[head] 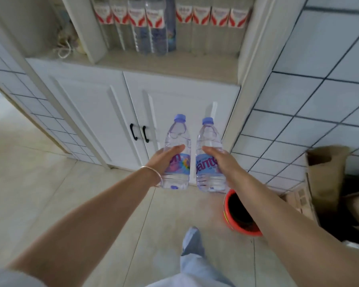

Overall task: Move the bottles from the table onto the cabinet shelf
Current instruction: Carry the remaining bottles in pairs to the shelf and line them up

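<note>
I hold two clear water bottles with blue caps and blue-purple labels, upright, out in front of me. My left hand (164, 160) grips the left bottle (177, 137) round its label. My right hand (222, 160) grips the right bottle (208, 139) the same way. Both bottles hang in front of the white lower cabinet doors (104, 112), well below the open cabinet shelf (170, 63). Several bottles with red-and-white labels (201, 15) stand in a row at the back of that shelf, along with a darker blue one (170, 27).
A red bucket (236, 214) stands on the tiled floor under my right forearm. Cardboard and brown bags (327, 172) lie at the right against the tiled wall. A coiled cord (64, 46) sits in the left shelf bay. My leg (193, 245) steps forward.
</note>
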